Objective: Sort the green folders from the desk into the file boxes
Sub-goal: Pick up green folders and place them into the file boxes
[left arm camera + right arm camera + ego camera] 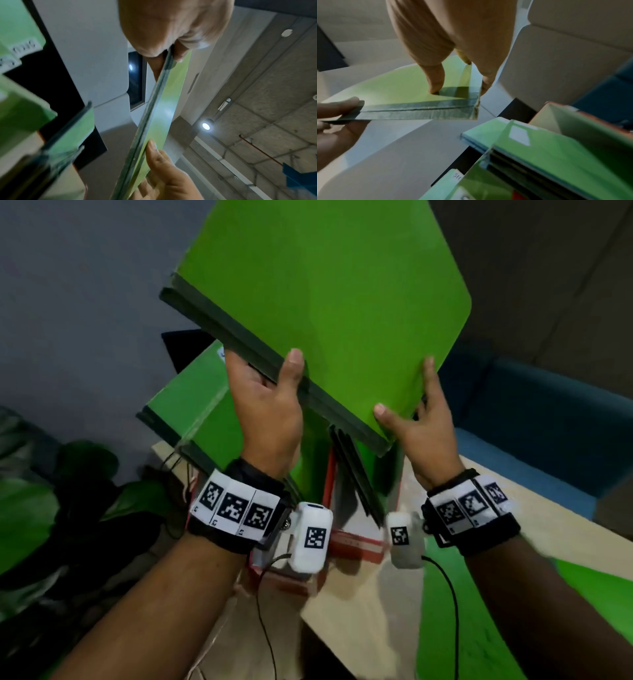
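Note:
I hold one green folder [325, 302] up in the air, tilted, above the file boxes. My left hand [274, 398] grips its dark spine edge, thumb on the front face and fingers behind. My right hand [423, 434] pinches the lower corner, thumb on the front. The left wrist view shows the folder [154, 121] edge-on between my left hand [171, 29] and right hand [163, 170]. In the right wrist view my right hand [453, 43] pinches the folder [399, 88] at its corner. Below stands a red-edged file box [346, 542] with several green folders [202, 412] upright in it.
Another green folder [462, 628] lies flat on the light wooden desk [513, 529] at the lower right. A blue sofa [548, 412] is behind the desk. A green-leaved plant [34, 508] stands at the left. Thin black cables [452, 594] hang from my wrists.

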